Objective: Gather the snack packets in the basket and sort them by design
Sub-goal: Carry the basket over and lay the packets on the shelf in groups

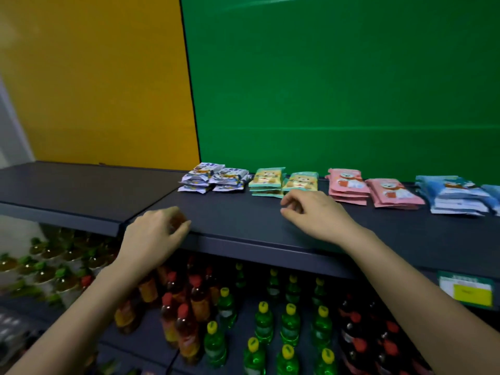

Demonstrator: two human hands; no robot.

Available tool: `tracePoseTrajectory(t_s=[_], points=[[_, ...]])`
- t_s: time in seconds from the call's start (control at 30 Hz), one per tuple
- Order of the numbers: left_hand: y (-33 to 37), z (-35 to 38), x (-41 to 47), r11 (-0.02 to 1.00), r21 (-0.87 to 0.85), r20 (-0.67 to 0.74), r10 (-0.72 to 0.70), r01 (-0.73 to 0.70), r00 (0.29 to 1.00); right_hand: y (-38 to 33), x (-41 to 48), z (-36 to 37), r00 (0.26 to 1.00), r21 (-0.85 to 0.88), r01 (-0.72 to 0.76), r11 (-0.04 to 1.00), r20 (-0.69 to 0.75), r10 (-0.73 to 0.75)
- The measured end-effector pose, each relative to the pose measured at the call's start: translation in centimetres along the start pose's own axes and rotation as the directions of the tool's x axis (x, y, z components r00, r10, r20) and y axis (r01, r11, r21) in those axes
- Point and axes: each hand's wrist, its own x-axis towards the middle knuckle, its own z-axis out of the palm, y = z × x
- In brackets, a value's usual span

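Snack packets lie in stacks by design along the back of a dark shelf (243,220): white-and-blue packets (213,177), mint-green packets (284,182), pink packets (370,189) and light-blue packets (457,194). My right hand (311,212) hovers just in front of the mint-green stacks, fingers loosely curled, holding nothing. My left hand (157,234) rests at the shelf's front edge with fingers curled, also holding nothing that I can see. No basket is in view.
Below the shelf stand several bottles: green ones with yellow caps (289,320), orange-red ones with red caps (184,328), dark ones (359,334) at right, amber ones with green caps (46,269) at left. A price tag (465,289) hangs on the shelf edge. Yellow and green panels back the shelf.
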Motion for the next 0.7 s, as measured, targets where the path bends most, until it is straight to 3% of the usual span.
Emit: tracePoseTrajectory(t_s=[0.37,0.7], points=[[-4.7,2.3,7.1,0.993,-0.085,-0.029,-0.088,0.085,0.996,-3.0,9.9,4.4,1.000,0.062,-0.023,0.998,-0.016,0.024],[-6.8,7.5,17.7,0.982,-0.108,0.084,-0.149,0.157,0.985,-3.9,20.5,6.8,0.989,-0.093,-0.108,0.990,0.086,0.116]])
